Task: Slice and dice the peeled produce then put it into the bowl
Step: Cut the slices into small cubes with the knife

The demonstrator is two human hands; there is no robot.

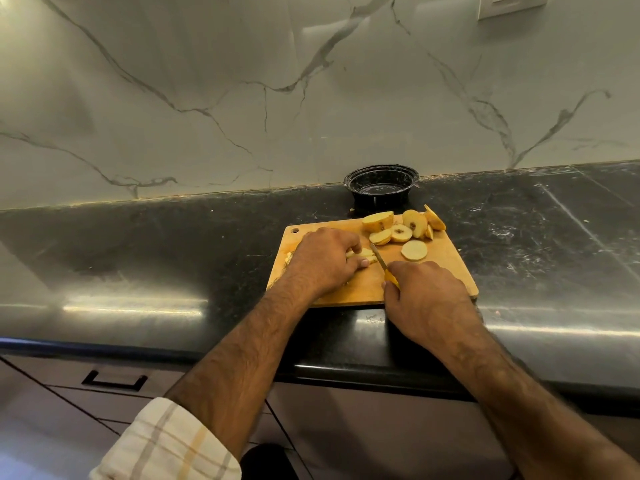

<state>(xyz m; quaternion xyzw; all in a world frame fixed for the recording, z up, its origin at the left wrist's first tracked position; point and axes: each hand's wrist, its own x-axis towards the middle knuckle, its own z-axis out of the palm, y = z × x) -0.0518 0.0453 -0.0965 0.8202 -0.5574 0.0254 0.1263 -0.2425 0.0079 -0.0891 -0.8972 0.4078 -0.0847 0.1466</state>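
Observation:
A wooden cutting board (446, 268) lies on the dark counter. My left hand (323, 263) holds down a small stack of pale peeled strips (363, 253) on the board's left half, fingers curled over them. My right hand (427, 289) grips a yellow-handled knife (380, 259), its blade angled right beside the strips. Several round peeled slices (401, 232), some showing the seed core, are piled at the board's far edge, and one flat slice (414, 250) lies apart. A black bowl (381, 188) stands behind the board against the wall, with nothing visible inside.
The dark stone counter (138, 258) runs left and right of the board, backed by a marble wall (242, 98). A drawer handle (114, 379) sits below the counter's front edge. A wall socket (509, 5) is at the top right.

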